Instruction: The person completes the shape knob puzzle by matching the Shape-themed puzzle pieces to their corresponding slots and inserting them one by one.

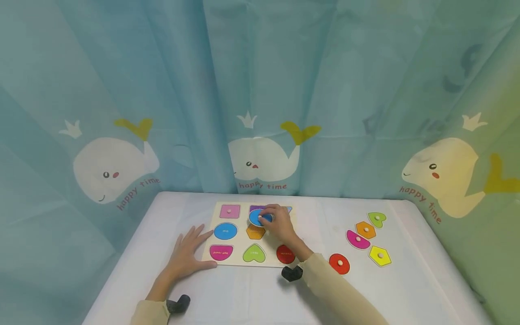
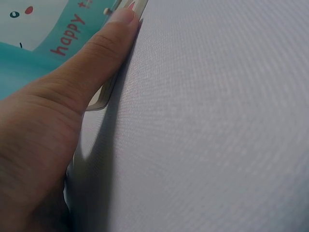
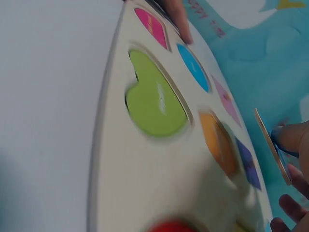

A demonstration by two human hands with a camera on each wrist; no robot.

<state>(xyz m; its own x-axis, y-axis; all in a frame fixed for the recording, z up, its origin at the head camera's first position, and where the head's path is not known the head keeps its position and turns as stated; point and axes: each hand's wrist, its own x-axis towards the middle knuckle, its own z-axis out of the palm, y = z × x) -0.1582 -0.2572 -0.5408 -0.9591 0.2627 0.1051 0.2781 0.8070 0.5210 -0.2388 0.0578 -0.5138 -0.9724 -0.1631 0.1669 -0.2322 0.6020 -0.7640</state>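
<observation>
A cream puzzle board (image 1: 239, 253) lies on the table, with coloured, labelled shape recesses. My right hand (image 1: 284, 228) pinches the white knob of a blue oval piece (image 1: 254, 218) above the board's far middle part. In the right wrist view this blue piece (image 3: 272, 146) is tilted and apart from the board. With fingers spread, my left hand (image 1: 188, 253) steadies the board's left side; its thumb (image 2: 104, 46) lies along the near edge. The blue oval recess (image 1: 225, 231) shows beside its fingertips. A pink square piece (image 1: 229, 211) with a knob sits at the far-left corner.
Right of the board lie loose knobbed pieces: a red circle (image 1: 339, 263), a yellow pentagon (image 1: 379, 256), a magenta half round (image 1: 358, 239), an orange hexagon (image 1: 365, 230) and a green heart (image 1: 377, 219). A blue whale-print curtain (image 1: 268, 67) hangs behind the white table (image 1: 227, 298).
</observation>
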